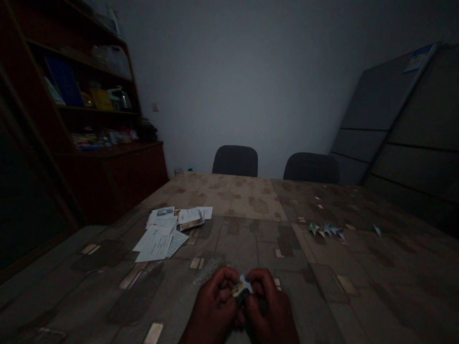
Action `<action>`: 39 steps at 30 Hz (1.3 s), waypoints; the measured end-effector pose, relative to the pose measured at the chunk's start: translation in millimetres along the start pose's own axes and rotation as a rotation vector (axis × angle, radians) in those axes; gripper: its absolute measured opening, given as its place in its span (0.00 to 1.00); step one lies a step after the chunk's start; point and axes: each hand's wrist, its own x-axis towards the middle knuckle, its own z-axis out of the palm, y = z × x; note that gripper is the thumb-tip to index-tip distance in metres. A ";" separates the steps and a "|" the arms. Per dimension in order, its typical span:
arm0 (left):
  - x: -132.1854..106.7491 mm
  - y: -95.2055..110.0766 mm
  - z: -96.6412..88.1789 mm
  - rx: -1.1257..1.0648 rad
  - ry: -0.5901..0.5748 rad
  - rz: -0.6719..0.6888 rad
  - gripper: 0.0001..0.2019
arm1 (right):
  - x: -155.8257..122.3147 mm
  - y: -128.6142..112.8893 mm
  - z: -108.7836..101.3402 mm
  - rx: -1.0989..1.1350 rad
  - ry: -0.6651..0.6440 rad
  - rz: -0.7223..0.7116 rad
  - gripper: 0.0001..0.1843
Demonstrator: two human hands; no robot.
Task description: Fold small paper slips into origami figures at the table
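Close to the near edge of the table, both my hands meet around a small piece of folded paper [242,286], pale with yellow and dark patches. My left hand [217,303] pinches its left side between thumb and fingers. On the opposite side my right hand [267,301] grips it the same way. The lower part of the folded paper is hidden behind my thumbs. Several small folded paper figures [326,230], which look like paper cranes, stand in a row on the right of the table. Another folded figure [376,230] lies a little farther right.
A loose spread of printed paper cards [158,239] lies on the table's left side, beside a small stack [191,219]. A patterned cloth [229,196] covers the table. Two dark chairs [234,160] [311,167] stand behind it. A shelf cabinet [136,162] is at the left.
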 end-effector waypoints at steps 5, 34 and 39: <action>-1.0 1.3 -2.6 0.057 0.019 0.060 0.04 | -1.2 -1.8 1.9 0.025 -0.029 -0.009 0.06; 3.3 11.4 -20.7 0.863 -0.005 0.621 0.18 | -1.4 5.9 9.0 0.004 0.048 -0.018 0.05; 4.6 12.3 -19.4 0.899 -0.027 0.707 0.19 | 1.3 5.9 6.1 -0.003 0.043 -0.064 0.06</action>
